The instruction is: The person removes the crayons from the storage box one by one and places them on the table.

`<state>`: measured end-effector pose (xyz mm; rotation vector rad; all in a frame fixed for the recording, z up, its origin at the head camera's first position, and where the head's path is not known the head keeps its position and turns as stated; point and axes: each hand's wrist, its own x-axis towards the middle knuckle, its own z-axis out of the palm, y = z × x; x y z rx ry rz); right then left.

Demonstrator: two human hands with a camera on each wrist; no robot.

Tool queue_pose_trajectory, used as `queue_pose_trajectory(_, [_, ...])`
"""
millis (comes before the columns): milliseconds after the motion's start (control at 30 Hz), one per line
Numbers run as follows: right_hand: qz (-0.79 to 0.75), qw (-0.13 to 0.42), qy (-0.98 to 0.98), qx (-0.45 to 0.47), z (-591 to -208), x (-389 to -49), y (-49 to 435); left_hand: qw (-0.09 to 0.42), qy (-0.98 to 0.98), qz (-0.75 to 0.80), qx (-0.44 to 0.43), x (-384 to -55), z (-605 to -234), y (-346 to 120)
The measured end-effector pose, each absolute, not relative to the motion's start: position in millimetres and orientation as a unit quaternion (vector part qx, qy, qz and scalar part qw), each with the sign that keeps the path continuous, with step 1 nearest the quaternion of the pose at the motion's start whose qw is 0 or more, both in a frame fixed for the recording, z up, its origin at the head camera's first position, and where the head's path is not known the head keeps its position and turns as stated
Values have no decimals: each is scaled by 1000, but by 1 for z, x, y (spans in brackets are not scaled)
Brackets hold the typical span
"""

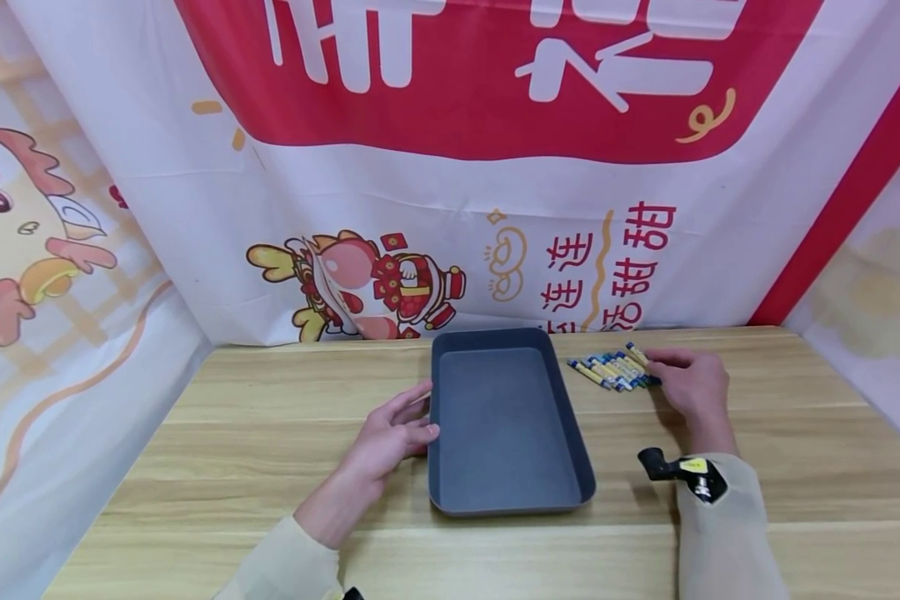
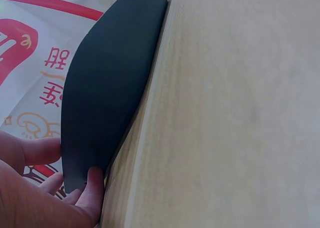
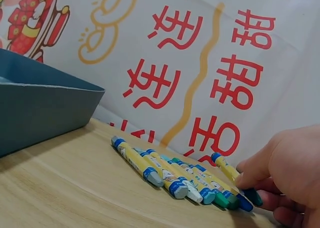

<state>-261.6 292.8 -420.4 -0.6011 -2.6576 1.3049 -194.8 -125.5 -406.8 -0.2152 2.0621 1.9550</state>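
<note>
My left hand [image 1: 390,437] is at the left wall of a dark grey rectangular tray [image 1: 502,433]. In the left wrist view its thumb reaches over the rim of the tray [image 2: 107,88] while other fingers lie along the outer wall, pinching it. Right of the tray, several oil pastels [image 1: 603,371] with yellow wrappers and blue bands lie side by side. My right hand [image 1: 692,385] pinches the rightmost oil pastel [image 3: 225,166] between thumb and fingers, tilted at the end of the row. Blue, green and pale tips show on the row of oil pastels [image 3: 170,178].
A light wood table [image 1: 270,467] carries everything. Behind it hangs a white and red printed cloth [image 1: 435,192], close to the table's far edge. Another printed cloth [image 1: 67,350] lines the left side. A black wrist mount [image 1: 682,471] sits on the right sleeve.
</note>
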Motion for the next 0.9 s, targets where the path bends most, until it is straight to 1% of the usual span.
queue_pose_trajectory(267, [422, 47, -882, -203, -423, -263, 296, 139, 716, 681, -70, -195, -409, -126])
queue_pose_trajectory(633, [406, 42, -890, -205, -426, -265, 295, 143, 718, 677, -74, -193, -407, -127])
queue_pose_trajectory(900, [406, 27, -887, -218, -425, -265, 295, 145, 715, 680, -71, -193, -405, -127])
